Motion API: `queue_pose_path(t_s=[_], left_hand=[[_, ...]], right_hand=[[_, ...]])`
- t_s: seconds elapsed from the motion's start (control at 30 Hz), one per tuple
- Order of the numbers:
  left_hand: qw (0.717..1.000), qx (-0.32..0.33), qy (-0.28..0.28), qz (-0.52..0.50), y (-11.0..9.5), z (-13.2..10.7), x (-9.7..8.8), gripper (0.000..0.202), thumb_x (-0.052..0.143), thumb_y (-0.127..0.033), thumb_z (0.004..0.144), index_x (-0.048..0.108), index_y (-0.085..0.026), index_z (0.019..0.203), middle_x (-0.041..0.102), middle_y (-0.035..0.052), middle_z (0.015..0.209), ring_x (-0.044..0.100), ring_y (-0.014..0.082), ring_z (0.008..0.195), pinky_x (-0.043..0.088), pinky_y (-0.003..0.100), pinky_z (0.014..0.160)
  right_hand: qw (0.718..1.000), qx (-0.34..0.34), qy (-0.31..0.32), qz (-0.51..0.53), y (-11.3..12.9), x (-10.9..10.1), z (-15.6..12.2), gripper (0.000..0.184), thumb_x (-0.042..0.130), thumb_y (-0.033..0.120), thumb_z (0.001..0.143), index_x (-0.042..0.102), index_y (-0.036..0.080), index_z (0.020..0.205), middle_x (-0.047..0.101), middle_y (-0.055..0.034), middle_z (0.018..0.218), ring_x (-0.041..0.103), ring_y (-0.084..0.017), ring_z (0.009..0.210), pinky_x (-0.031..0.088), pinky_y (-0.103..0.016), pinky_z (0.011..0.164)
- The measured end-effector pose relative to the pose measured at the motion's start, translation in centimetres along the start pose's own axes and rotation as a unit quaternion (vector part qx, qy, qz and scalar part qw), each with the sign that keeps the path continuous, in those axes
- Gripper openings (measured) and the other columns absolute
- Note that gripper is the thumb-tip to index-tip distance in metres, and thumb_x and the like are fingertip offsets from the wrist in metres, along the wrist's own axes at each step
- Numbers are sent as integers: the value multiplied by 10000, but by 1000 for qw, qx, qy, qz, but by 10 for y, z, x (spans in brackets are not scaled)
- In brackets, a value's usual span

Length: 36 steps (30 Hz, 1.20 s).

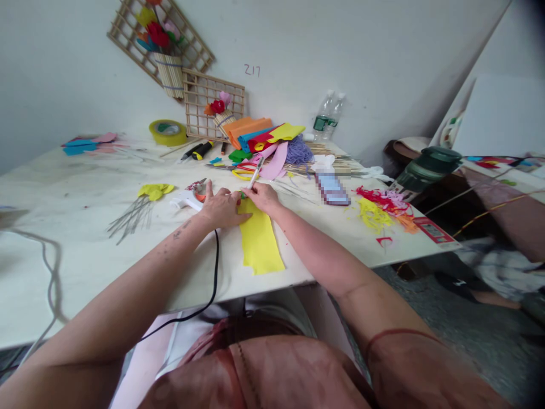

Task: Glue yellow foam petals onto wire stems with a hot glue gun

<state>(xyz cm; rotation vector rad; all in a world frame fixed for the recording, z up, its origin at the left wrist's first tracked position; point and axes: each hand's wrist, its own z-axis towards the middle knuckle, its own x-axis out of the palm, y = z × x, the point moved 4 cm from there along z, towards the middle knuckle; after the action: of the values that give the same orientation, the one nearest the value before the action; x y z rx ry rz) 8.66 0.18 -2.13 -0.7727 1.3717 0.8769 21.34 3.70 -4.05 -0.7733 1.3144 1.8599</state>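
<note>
A yellow strip of felt or cloth [263, 244] lies on the table in front of me, its near end uneven. My left hand [220, 208] rests on its far end, fingers stretched and apart, pressing it down. My right hand [263, 197] is closed around a white pen [256, 171], its tip low at the strip's far end. A small green piece [243, 195] shows between the two hands, partly hidden by fingers. Left of my left hand lies a white tool that looks like a glue gun [184, 197], with a black cord running toward me.
Behind my hands lie scissors [244, 170], folded coloured cloth [249, 133], purple yarn [299, 150] and yellow tape [167, 132]. A phone [332, 188], coloured scraps [374, 213] and a dark green bottle [430, 167] are rightward. Yellow petals with wires [155, 192] lie left.
</note>
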Motion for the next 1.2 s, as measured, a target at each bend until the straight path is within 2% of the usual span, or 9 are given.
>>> queue_pose_path(t_s=[0.27,0.63,0.87,1.03,1.2], left_hand=[[1000,1,6,0,0,1,1,569,355,-627,725,542,-194,1043,644,84,997,446,303,1155,-122,611,1005],[1000,-6,-1,6,-2,0,-2,510,384,-605,732,561,-210,1001,641,85,960,458,303,1138,-79,605,1019],[1000,-1,-5,1,-3,-1,-3,496,396,-584,737,566,-200,1000,644,81,937,467,304,1129,-68,605,1024],[1000,-3,-11,-1,-2,-1,-1,496,407,-585,733,567,-210,1014,643,78,957,446,306,1151,-74,610,1022],[1000,-10,-7,-10,2,2,2,514,420,-600,717,548,-224,1044,637,65,1008,400,314,1194,-102,633,1003]], right_hand=[[1000,-1,-10,-29,-1,1,1,387,446,499,845,671,186,865,690,-36,829,592,-145,732,355,-227,600],[1000,7,-3,-23,1,-2,0,354,459,451,855,671,169,875,687,-60,840,601,-161,765,364,-235,636],[1000,18,-3,15,-3,1,1,373,448,472,850,664,168,858,680,-34,794,580,-138,710,352,-221,594],[998,0,-16,56,-3,1,1,386,448,496,841,661,175,860,678,-14,790,578,-122,710,356,-208,594],[998,5,2,60,-3,3,2,371,477,500,821,668,182,816,680,-14,784,582,-127,706,355,-212,586]])
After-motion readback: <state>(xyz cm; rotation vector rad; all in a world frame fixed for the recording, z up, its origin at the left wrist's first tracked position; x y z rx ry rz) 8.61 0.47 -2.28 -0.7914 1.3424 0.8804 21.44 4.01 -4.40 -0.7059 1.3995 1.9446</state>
